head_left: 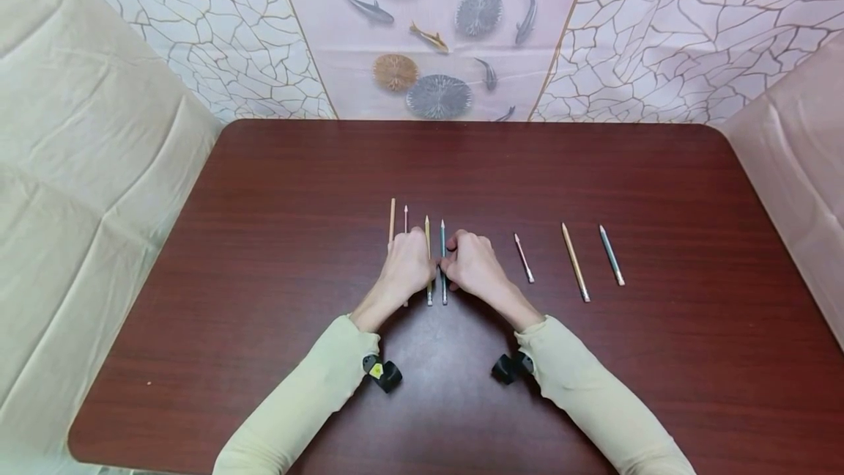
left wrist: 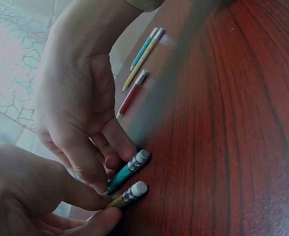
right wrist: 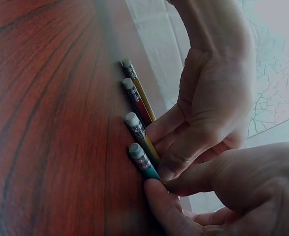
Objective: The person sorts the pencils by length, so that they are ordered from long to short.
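Near the table's middle, my left hand (head_left: 409, 259) pinches a yellow pencil (head_left: 427, 228) between thumb and fingers, low towards its eraser end. My right hand (head_left: 476, 264) pinches a teal pencil (head_left: 443, 232) just beside it, roughly parallel. Both pencils lie with points away from me; their white erasers and metal bands show in the wrist views. The two hands nearly meet. Left of the yellow pencil lie a red pencil (right wrist: 141, 107) and another yellow pencil (right wrist: 143, 93), both partly hidden by my left hand in the head view.
On the right of the brown table (head_left: 316, 167) lie a short red pencil (head_left: 524, 259), a long yellow pencil (head_left: 576, 262) and a teal pencil (head_left: 612, 255), spaced apart. A patterned cloth (head_left: 217, 13) hangs behind the far edge, with pale cloth at both sides.
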`<state>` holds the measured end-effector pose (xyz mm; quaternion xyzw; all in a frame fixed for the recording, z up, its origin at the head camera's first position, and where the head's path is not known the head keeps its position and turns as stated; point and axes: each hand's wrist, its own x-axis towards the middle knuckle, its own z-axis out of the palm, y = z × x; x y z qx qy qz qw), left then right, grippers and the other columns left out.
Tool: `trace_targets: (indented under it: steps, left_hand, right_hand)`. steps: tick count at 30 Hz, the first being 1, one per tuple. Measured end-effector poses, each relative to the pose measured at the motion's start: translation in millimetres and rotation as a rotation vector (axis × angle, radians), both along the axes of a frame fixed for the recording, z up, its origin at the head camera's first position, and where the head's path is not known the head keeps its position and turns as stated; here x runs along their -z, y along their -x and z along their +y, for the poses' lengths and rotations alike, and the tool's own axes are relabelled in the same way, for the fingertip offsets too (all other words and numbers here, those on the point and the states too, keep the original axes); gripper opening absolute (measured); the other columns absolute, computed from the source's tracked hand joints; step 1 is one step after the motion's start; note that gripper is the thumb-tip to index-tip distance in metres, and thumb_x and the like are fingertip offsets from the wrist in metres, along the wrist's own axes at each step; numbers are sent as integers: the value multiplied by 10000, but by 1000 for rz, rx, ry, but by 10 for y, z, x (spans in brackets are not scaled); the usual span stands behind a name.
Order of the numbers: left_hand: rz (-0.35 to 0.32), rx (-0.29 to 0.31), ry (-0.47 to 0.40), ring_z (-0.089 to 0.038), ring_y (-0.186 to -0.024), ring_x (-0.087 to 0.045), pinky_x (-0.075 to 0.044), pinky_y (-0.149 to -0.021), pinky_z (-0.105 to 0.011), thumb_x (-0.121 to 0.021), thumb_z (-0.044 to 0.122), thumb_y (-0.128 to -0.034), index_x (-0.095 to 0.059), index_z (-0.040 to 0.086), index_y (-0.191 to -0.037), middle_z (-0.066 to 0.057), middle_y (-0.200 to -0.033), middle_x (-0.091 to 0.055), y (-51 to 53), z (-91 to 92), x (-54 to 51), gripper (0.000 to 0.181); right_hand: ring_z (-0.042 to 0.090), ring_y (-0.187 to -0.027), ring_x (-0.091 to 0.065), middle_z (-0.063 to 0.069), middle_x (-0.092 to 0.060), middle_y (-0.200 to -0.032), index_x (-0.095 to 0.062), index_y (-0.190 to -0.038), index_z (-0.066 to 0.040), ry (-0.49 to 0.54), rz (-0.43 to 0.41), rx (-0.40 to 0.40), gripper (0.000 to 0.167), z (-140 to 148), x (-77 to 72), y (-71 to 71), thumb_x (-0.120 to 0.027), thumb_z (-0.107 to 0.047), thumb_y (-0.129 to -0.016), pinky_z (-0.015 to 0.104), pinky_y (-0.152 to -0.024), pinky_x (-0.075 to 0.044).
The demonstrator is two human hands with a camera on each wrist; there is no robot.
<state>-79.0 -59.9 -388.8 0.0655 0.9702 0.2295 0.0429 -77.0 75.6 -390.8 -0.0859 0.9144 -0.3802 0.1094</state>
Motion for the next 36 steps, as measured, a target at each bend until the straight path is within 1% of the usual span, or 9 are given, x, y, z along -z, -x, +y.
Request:
trace_targets:
  steps: [5,12,25,31,34,36]
  left_hand:
    - [14,-3,2,-390,-792,-679,-515,-761,-487,-766,57,-764,-534,36,-773,-150,-701,-609,-10,-1,2,232]
    - [15,-11,-8,-388,-794,-680,-518,-760,-489,-796,99,-774,-543,30,-786,-138,-691,-611,-28,-3,4,262]
    - [1,-29,-15,-351,-724,-658,-535,-678,-456,-738,16,-746,-533,54,-735,-85,-642,-553,-13,-4,-5,208]
    - [-7,-38,-23,-348,-692,-646,-536,-629,-437,-749,28,-753,-525,59,-731,-77,-633,-539,-12,-9,-15,228]
    - [-9,-48,-30,-361,-695,-646,-534,-618,-440,-765,49,-758,-529,56,-741,-87,-646,-546,-12,-10,-20,236]
    - [1,-48,-25,-378,-711,-654,-535,-624,-451,-769,63,-765,-539,52,-760,-98,-664,-559,-14,-10,-20,230]
  right_hand:
    - [98,-451,-632,42,-702,-709,-596,-1039,78,4,-2,-3,230,5,1,-7,-676,-46,-863,354,-719,-554]
    - [103,-446,-633,51,-704,-718,-597,-1019,76,10,0,-2,214,12,19,-9,-666,-36,-849,335,-672,-558]
    - [103,-449,-636,42,-701,-702,-596,-1015,75,19,8,-14,214,17,30,-5,-673,-52,-862,341,-682,-555]
    - [108,-456,-643,52,-704,-708,-596,-1019,78,25,4,-18,218,19,36,-2,-676,-54,-866,345,-683,-559]
    - [110,-459,-645,56,-705,-711,-595,-1021,81,27,10,-22,221,23,30,0,-677,-56,-867,348,-693,-560]
    - [113,-461,-647,56,-704,-710,-596,-1025,83,32,10,-22,227,26,25,-2,-680,-61,-871,353,-699,-561]
